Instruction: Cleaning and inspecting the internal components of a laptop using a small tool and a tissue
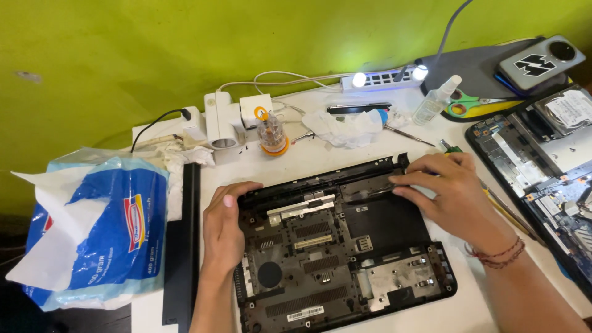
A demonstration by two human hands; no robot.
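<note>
Laptop base (333,246), bottom cut off; left hand (223,225) grips its edge; right hand's (447,191) grip unclear.

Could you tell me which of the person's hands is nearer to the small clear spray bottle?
Right. The right hand lies just below the spray bottle; the left hand grips the laptop base's far-left edge.
</note>
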